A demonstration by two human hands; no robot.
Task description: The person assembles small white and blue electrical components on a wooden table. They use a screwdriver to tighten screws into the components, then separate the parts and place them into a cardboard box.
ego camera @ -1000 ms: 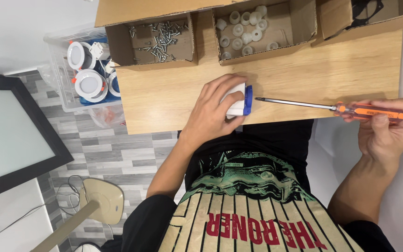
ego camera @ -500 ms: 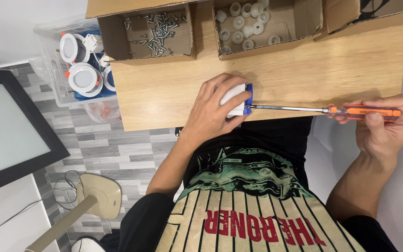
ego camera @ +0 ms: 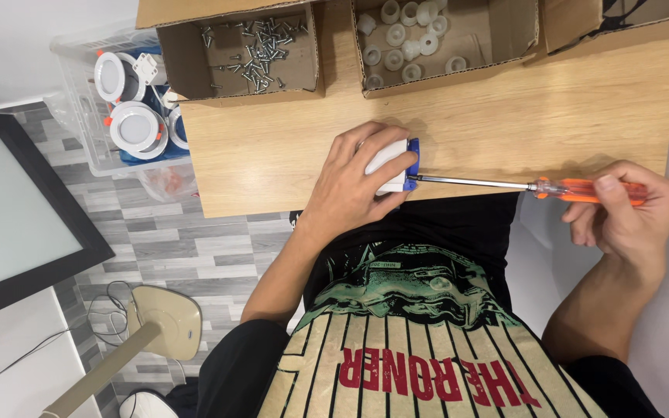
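My left hand (ego camera: 354, 182) grips a small white box with a blue end (ego camera: 393, 164) and presses it onto the wooden table (ego camera: 505, 124) near its front edge. In my right hand (ego camera: 621, 213) is a long screwdriver with an orange handle (ego camera: 582, 189). Its metal shaft runs left and its tip touches the blue end of the white box.
At the back of the table stand a cardboard box of loose screws (ego camera: 249, 50), a box of white plastic caps (ego camera: 416, 39) and a third box (ego camera: 621, 15). A clear bin of round white lamps (ego camera: 129, 101) sits left. A dark-framed panel (ego camera: 9, 209) and a lamp stand (ego camera: 160, 321) are on the floor.
The screwdriver has moved left until its tip meets the blue end of the box. My left hand stays on the box.
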